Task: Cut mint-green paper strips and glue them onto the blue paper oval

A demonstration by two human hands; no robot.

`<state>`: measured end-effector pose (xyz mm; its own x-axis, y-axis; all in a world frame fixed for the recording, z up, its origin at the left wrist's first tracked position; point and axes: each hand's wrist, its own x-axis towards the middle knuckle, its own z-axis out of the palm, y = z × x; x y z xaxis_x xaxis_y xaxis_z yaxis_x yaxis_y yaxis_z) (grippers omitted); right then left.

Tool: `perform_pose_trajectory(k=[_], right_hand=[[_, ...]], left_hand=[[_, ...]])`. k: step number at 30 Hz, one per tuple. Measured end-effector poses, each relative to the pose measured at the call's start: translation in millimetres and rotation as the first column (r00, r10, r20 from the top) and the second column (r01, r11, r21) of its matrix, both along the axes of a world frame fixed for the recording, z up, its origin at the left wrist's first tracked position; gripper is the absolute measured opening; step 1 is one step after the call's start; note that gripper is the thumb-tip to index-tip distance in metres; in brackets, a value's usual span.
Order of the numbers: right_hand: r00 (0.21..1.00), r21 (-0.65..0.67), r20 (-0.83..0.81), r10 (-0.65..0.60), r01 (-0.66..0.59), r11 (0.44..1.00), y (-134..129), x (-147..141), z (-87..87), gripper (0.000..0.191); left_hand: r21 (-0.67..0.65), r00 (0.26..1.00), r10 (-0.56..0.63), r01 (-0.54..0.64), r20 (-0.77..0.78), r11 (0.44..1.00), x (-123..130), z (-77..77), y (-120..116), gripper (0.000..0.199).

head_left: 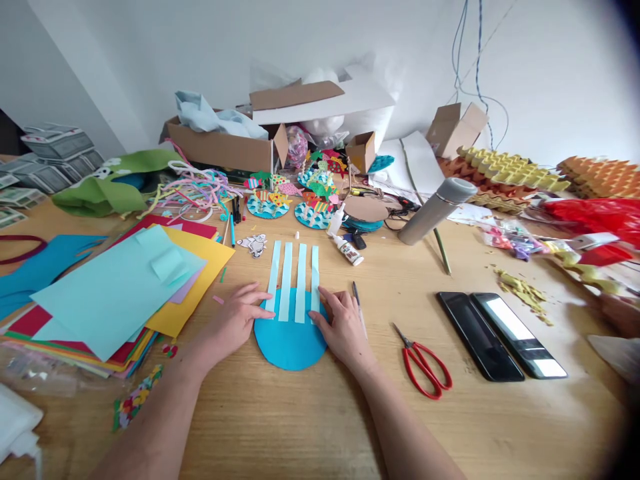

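- So, the left hand (239,320), thumb and forefinger spread, touches the leftmost of four pale strips (286,283).
- The blue disc (290,350) lies flat beneath their near ends.
- The right hand (345,325), thumb and forefinger likewise spread, touches the rightmost strip; the disc lies between this hand and the left.
- Farther right, red-handled scissors (425,367) lie on the table (300,427).

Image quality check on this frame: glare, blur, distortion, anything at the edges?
Head view: bright white glare on the right phone; head view: dark vignetting along the right edge; head view: red plastic looks soft towards that edge; head view: flask leans outward, probably wide-angle stretch; head view: strips and disc reasonably clear.
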<state>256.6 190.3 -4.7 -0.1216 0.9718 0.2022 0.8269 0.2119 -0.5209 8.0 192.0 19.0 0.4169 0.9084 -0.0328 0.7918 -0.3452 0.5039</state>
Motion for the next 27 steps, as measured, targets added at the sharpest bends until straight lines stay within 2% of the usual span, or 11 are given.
perform_pose_trajectory(k=[11, 14, 18, 21, 27], right_hand=[[0.999, 0.017, -0.035, 0.023, -0.022, 1.0, 0, 2, -3.4, 0.044], [0.998, 0.066, -0.059, 0.023, -0.019, 0.998, -1, 1, -0.2, 0.04], [0.988, 0.158, -0.033, 0.151, -0.144, 0.977, -6, -3, 11.0, 0.028], [0.966, 0.149, -0.016, 0.259, -0.253, 0.956, -10, -6, 16.9, 0.025], [0.957, 0.117, -0.015, 0.289, -0.285, 0.951, -10, -7, 17.1, 0.024]], left_hand=[[0.03, 1.0, -0.021, 0.02, 0.018, 0.999, -2, -5.1, 1, 0.054], [0.027, 0.999, -0.021, 0.02, 0.025, 0.999, -2, -5.3, 1, 0.053], [-0.004, 1.0, -0.001, 0.001, 0.02, 1.0, -2, -5.4, 0, 0.055], [-0.001, 0.999, 0.012, -0.012, 0.038, 1.0, -1, -5.8, 0, 0.053], [0.014, 1.0, -0.003, 0.002, 0.028, 1.0, -2, -6.1, -1, 0.054]])
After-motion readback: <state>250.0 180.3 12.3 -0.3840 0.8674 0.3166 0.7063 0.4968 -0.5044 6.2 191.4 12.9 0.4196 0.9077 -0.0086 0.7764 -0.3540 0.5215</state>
